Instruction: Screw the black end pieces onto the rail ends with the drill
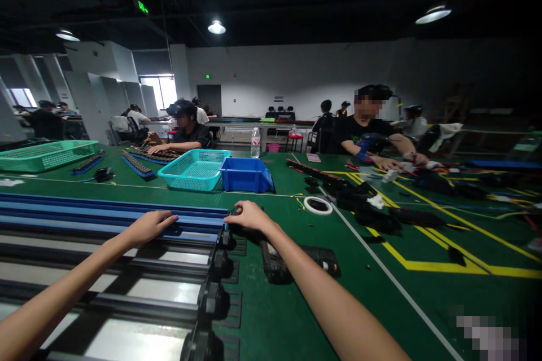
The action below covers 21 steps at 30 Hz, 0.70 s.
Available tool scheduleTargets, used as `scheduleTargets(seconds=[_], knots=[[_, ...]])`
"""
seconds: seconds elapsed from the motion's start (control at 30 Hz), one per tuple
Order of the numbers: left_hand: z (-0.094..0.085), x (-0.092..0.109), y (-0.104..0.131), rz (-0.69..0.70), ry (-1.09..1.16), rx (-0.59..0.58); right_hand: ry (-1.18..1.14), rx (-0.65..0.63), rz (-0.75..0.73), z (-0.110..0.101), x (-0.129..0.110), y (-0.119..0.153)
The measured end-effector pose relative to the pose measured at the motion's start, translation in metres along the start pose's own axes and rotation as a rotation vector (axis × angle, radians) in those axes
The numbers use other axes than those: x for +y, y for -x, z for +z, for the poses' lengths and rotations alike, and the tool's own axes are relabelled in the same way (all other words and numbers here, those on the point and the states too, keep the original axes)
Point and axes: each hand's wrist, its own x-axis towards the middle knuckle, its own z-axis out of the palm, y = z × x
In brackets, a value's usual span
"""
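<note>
The blue rail [114,215] lies across the green table [296,316] at nine o'clock, the left hand [150,227] resting flat and unclenched on it, the right hand [249,216] curled over its black end fitting [225,232], where a careless push could pinch fingers or knock the black tool [296,259] beside it.

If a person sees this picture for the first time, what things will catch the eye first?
Two bare arms reach forward: the left hand rests on long blue rails at the left, and the right hand touches a black part at their end. Behind them stand a teal basket and a blue bin on the green table.
</note>
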Motion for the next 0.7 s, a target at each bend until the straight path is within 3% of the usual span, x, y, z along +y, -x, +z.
scheduleTargets(seconds=[0.43, 0.7], knots=[[0.005, -0.011, -0.004, -0.003, -0.052, 0.006, -0.003, 0.049, -0.154, 0.005, 0.006, 0.011], [0.004, -0.009, -0.003, -0.015, -0.019, -0.016, 0.054, 0.011, -0.220, 0.007, 0.008, 0.012]])
